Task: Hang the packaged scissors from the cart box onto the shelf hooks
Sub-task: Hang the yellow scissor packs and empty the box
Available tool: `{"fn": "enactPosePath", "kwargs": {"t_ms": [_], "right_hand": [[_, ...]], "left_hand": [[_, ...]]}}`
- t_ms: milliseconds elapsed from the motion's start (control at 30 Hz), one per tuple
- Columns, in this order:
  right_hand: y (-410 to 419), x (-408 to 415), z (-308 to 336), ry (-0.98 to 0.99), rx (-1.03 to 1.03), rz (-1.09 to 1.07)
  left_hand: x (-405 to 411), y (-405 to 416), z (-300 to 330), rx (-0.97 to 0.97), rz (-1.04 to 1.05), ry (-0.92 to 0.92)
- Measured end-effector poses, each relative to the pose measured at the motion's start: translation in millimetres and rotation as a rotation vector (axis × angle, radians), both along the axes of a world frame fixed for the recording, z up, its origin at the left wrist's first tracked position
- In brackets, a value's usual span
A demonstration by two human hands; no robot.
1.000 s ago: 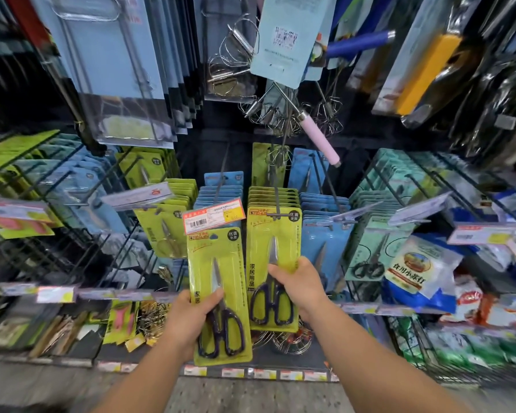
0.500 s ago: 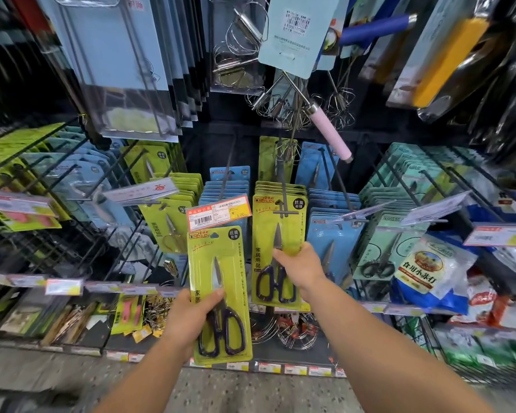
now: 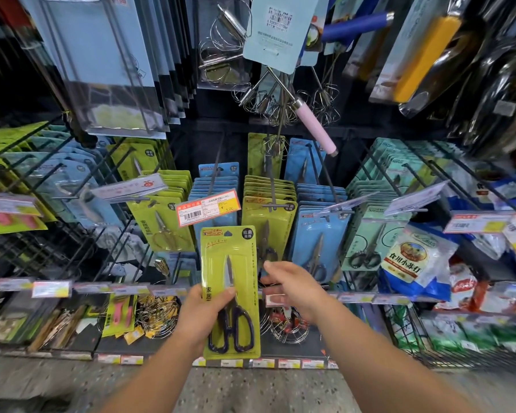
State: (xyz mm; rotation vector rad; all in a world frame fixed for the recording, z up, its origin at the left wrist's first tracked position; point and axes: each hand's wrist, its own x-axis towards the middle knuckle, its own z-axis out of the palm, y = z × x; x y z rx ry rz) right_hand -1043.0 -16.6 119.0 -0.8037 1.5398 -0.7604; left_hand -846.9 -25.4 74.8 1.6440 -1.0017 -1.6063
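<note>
1. The left hand (image 3: 201,315) has its grip clenched on a green pack (image 3: 230,290) of black-handled scissors, thumb across the front at the blades' base, fingers behind the card.
2. The pack stands upright, near the viewer, in front of the shelf edge and free of any hook; its hang hole at the top sits just below an orange price tag (image 3: 208,207).
3. The right hand (image 3: 292,286) is just right of the pack, grip released, fingers spread and blurred; whether they touch the pack's right edge I cannot tell.
4. Beyond the right hand a row of the same green packs (image 3: 270,204) hangs on a hook (image 3: 271,186), the front pack facing the viewer.
5. Left of that row hang blue packs (image 3: 216,181) behind the price tag; right of it another blue row (image 3: 320,228), then pale green packs (image 3: 376,222).
6. Far left, more green packs (image 3: 158,222) hang on slanted hooks.
7. A pink-handled whisk (image 3: 313,126) hangs above the middle rows.
8. A white and blue bag (image 3: 414,260) sits at the right, near the shelf edge.
9. The speckled floor (image 3: 251,391) shows below the arms.
</note>
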Motion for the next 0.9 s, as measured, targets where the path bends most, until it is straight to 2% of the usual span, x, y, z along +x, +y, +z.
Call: {"fn": "enactPosePath", "kwargs": {"t_ms": [67,133,233,600,900], "right_hand": [[6,2,4,0.049,-0.052,0.102],[10,2,6,0.222,-0.131,0.172],[14,-7,6,0.356,-0.191,0.157],[9,-29,13,0.347,-0.268,0.014],[-1,-31,10,0.356,-0.255,-0.003]], "left_hand": [[-9,1,3,-0.025,-0.017,0.002],[-17,0,5,-0.060,-0.041,-0.005],[-32,3,14,-0.106,-0.082,-0.037],[-67,-11,31,-0.195,-0.116,-0.081],[-71,-19,30,-0.147,-0.095,-0.095]]}}
